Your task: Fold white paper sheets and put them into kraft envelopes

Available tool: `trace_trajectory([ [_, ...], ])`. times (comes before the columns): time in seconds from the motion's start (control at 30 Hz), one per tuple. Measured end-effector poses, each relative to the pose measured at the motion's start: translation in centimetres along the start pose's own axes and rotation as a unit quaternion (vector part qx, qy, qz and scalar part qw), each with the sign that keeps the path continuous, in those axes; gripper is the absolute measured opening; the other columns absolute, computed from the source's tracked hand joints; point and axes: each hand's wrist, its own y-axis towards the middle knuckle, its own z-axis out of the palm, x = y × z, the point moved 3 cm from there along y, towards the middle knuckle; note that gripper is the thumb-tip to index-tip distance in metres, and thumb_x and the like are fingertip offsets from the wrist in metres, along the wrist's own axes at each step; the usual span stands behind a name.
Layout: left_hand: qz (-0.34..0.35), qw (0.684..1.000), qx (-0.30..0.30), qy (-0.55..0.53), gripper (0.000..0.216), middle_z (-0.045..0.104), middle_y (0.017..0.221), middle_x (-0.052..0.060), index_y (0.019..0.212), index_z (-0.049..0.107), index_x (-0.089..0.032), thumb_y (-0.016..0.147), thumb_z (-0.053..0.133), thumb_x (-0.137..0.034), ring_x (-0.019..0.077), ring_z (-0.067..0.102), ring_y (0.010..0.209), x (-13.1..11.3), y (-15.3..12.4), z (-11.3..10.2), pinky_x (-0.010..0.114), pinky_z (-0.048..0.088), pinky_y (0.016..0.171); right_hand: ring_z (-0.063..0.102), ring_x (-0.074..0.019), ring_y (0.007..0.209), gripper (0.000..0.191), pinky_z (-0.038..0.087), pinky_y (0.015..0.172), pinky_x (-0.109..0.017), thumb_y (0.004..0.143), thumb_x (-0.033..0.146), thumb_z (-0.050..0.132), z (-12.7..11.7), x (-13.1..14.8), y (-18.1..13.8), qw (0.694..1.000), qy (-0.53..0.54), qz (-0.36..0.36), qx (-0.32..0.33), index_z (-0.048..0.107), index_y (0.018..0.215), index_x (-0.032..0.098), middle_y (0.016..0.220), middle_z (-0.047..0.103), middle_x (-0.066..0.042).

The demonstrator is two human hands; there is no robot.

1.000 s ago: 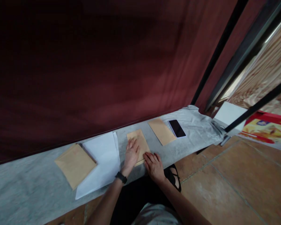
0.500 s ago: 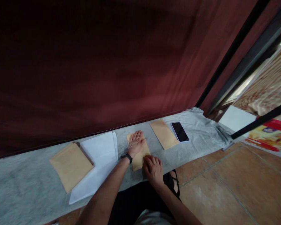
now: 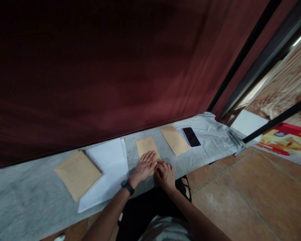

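Note:
A small brown paper envelope with faint red print lies on the grey cloth-covered bench. My left hand, with a dark watch at the wrist, rests flat across its lower half, fingers stretched out. At its lower right edge, my right hand is curled with fingers bent and closed on the envelope's edge; the fingertips are partly hidden. My hands almost touch each other. Just to the right lies a second brown envelope, flat and untouched.
A stack of brown envelopes overlaps white paper sheets on the left. Farther right lies a phone. A dark red wall rises behind the bench, and black metal bars stand at the right.
My left hand has slid down the envelope towards me, uncovering its upper part. My right hand stays at the lower right edge. The view has shifted slightly.

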Motion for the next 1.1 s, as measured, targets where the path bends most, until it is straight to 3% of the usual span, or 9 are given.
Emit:
trace_trajectory([
  [0.23, 0.008, 0.999, -0.046, 0.025, 0.055, 0.042, 0.161, 0.009, 0.157, 0.037, -0.019, 0.109, 0.030, -0.043, 0.0212, 0.035, 0.151, -2.9, -5.3, 0.0, 0.044, 0.035, 0.122, 0.061, -0.0250, 0.110, 0.031, 0.041, 0.102, -0.042, 0.095, 0.019, 0.054, 0.1, -0.1, 0.1, 1.000, 0.012, -0.012, -0.011, 0.065, 0.123, 0.027, 0.121, 0.070, -0.007],
  [0.43, 0.019, 0.990, -0.103, 0.091, 0.064, 0.042, 0.161, 0.010, 0.161, 0.028, -0.018, 0.105, 0.040, -0.047, 0.0251, 0.036, 0.151, -4.9, -8.5, 0.1, 0.048, 0.033, 0.123, 0.061, -0.0244, 0.113, 0.032, 0.043, 0.104, -0.045, 0.096, 0.018, 0.052, -0.2, 0.0, 0.1, 1.000, 0.019, -0.020, -0.015, 0.065, 0.125, 0.025, 0.126, 0.069, -0.007],
  [0.53, 0.028, 0.987, -0.111, 0.113, 0.067, 0.041, 0.161, 0.012, 0.162, 0.025, -0.015, 0.104, 0.042, -0.046, 0.0254, 0.037, 0.150, -5.0, -8.8, 0.2, 0.046, 0.034, 0.123, 0.057, -0.0252, 0.126, 0.038, 0.041, 0.111, -0.048, 0.098, 0.016, 0.047, -0.7, 0.2, -0.9, 0.997, 0.022, -0.071, -0.021, 0.061, 0.133, 0.022, 0.137, 0.065, -0.009],
  [0.67, 0.032, 0.985, -0.114, 0.128, 0.070, 0.040, 0.162, 0.014, 0.161, 0.025, -0.012, 0.103, 0.044, -0.046, 0.0268, 0.035, 0.151, -4.8, -8.7, 0.4, 0.047, 0.036, 0.122, 0.051, -0.0230, 0.138, 0.046, 0.036, 0.120, -0.048, 0.102, 0.020, 0.044, -1.0, 0.8, -2.9, 0.987, 0.006, -0.160, 0.027, 0.051, 0.147, 0.019, 0.145, 0.060, -0.009],
  [1.1, 0.036, 0.989, -0.080, 0.117, 0.071, 0.031, 0.166, 0.014, 0.161, 0.028, -0.017, 0.100, 0.052, -0.046, 0.0290, 0.029, 0.154, -4.9, -9.8, -0.3, 0.049, 0.036, 0.122, 0.048, -0.0264, 0.142, 0.046, 0.033, 0.123, -0.052, 0.104, 0.025, 0.047, -3.0, -1.6, -3.1, 0.990, -0.063, -0.119, 0.034, 0.052, 0.149, 0.019, 0.151, 0.055, -0.010],
])
